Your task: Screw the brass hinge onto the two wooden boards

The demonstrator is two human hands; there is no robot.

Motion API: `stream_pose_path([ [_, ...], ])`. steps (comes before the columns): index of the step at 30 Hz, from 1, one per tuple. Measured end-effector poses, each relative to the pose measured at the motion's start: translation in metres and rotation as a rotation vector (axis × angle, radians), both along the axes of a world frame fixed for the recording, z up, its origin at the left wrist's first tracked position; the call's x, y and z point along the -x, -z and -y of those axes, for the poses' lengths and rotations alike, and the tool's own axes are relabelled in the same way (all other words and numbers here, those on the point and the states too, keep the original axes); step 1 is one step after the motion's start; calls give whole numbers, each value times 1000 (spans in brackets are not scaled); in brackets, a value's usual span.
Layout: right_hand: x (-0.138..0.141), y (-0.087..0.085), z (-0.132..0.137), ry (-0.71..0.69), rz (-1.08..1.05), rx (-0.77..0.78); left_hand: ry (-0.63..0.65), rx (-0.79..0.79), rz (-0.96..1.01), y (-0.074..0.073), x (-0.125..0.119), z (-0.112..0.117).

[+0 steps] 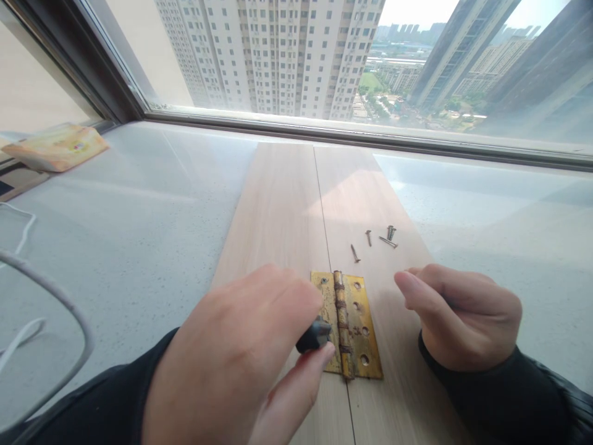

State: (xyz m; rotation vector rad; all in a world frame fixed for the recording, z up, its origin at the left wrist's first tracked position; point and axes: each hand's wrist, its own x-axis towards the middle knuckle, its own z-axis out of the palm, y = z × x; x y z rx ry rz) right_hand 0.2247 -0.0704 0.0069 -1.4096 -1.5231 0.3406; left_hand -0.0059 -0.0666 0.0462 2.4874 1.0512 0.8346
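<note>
A worn brass hinge (354, 324) lies across the seam of two pale wooden boards (278, 210) on a grey sill. My left hand (236, 358) is closed round a dark tool handle (314, 335) whose tip sits over the hinge's left leaf. My right hand (458, 315) hovers just right of the hinge, its fingers curled together; what it holds, if anything, is hidden. Several loose screws (377, 240) lie on the right board beyond the hinge.
A yellow packet (58, 147) rests at the far left of the sill (139, 235). White cables (28, 272) loop at the left edge. The window frame (370, 136) runs along the back, with tower blocks outside.
</note>
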Motion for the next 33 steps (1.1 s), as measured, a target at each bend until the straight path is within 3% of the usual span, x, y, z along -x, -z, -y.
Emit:
stream_pose_path([
  [3,-2,2,-7,86,-30,21,17,22,93,3,-4,-1],
  [9,-1,4,-14,9,-82,148,10,41,311,11,-14,-5],
  [17,-3,6,-16,18,-232,283,234,-93,343,29,-3,-12],
  [23,-1,5,-16,21,-193,287,258,-133,247,20,8,-16],
  [28,0,4,-16,17,-140,266,195,-116,382,14,-1,-16],
  [33,0,3,-16,13,-131,247,310,-73,400,17,-7,-13],
])
